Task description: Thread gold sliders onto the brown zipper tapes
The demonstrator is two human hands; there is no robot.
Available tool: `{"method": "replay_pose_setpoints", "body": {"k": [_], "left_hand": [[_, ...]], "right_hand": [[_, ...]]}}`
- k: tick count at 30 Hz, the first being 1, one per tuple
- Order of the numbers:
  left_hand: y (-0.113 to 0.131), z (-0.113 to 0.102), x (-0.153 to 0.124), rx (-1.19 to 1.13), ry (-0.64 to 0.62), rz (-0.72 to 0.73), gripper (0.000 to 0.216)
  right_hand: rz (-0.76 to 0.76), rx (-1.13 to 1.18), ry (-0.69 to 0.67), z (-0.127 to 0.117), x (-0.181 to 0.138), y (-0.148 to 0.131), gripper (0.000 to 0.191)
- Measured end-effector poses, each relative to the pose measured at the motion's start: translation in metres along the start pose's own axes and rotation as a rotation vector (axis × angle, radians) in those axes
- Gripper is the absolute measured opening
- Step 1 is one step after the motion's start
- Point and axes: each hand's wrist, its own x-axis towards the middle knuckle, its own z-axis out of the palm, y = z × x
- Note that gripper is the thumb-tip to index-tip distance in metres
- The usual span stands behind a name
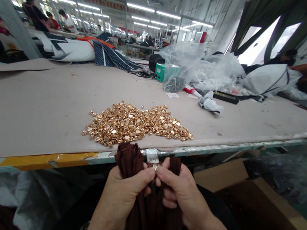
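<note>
My left hand (118, 195) is closed around a thick bundle of dark brown fabric strips (129, 159) just below the table edge. My right hand (181, 191) is closed on more of the brown strips, whose folded ends stick up between its fingers. Both thumb tips meet at a small shiny gold-coloured metal piece (155, 167) on a brown strip, and the fingertips partly cover it. Beyond the hands, a spread heap of small gold-coloured metal pieces (132, 123) lies near the table's front edge. The strips hang down between my wrists.
The table (37, 107) has a taped front edge. At its right lie a green box (160, 72), clear plastic bags (191, 61), a crumpled grey cloth (210, 103) and a black bar (226, 97). Striped fabric (112, 56) is piled behind. An open cardboard box (276, 204) stands below right. People work far off.
</note>
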Motion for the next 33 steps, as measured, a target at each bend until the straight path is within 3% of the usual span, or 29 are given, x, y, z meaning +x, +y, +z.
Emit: {"method": "replay_pose_setpoints", "body": {"k": [9,14,33], "left_hand": [[-0.010,-0.002,-0.005,-0.115,0.104,-0.129,0.029],[-0.016,-0.004,-0.004,-0.188,0.015,-0.140,0.026],[-0.013,-0.008,-0.005,-0.208,0.024,-0.141,0.024]], "right_hand": [[-0.105,-0.286,-0.009,-0.011,0.002,-0.008,0.041],[-0.032,-0.209,0.042,-0.010,0.001,-0.003,0.040],[0.041,-0.120,-0.002,-0.015,0.000,-0.002,0.037]]}}
